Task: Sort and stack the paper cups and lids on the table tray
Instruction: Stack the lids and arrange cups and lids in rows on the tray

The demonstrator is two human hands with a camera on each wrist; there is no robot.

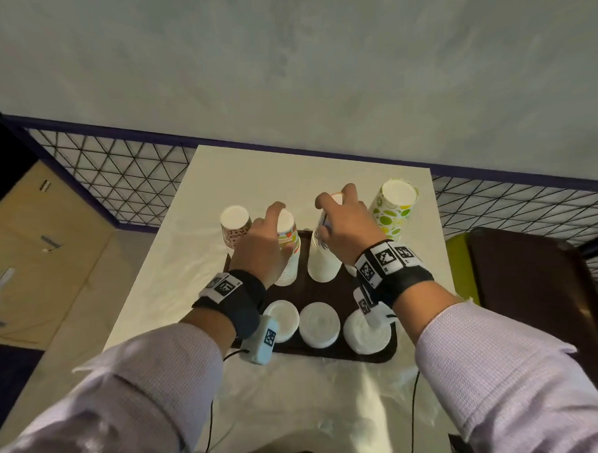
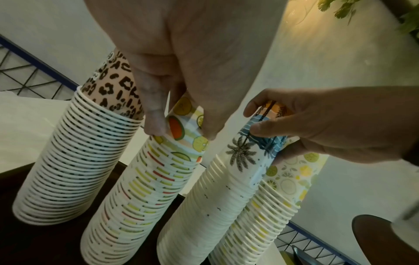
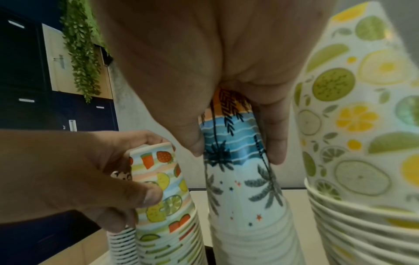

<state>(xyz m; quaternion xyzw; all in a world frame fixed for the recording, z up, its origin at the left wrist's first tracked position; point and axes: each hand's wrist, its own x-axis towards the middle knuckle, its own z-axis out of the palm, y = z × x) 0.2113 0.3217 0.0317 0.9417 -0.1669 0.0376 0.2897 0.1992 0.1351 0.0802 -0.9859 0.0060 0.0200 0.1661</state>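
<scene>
Several tall stacks of upside-down paper cups stand at the far end of a dark tray (image 1: 331,290). My left hand (image 1: 260,241) (image 2: 181,114) grips the top cup of the fruit-print stack (image 1: 288,250) (image 2: 158,179) (image 3: 167,206). My right hand (image 1: 342,224) (image 3: 233,136) grips the top cup of the palm-tree stack (image 1: 321,259) (image 2: 222,197) (image 3: 240,179). A leopard-print stack (image 1: 235,225) (image 2: 75,152) stands at the left, a lemon-lime stack (image 1: 394,208) (image 3: 362,125) at the right. Three piles of white lids (image 1: 319,324) lie on the tray's near side.
The tray lies on a pale table (image 1: 175,252) whose far edge meets a mesh railing (image 1: 124,172). A dark brown chair (image 1: 540,294) stands to the right. Wooden cabinets (image 1: 34,248) are on the left, below table level.
</scene>
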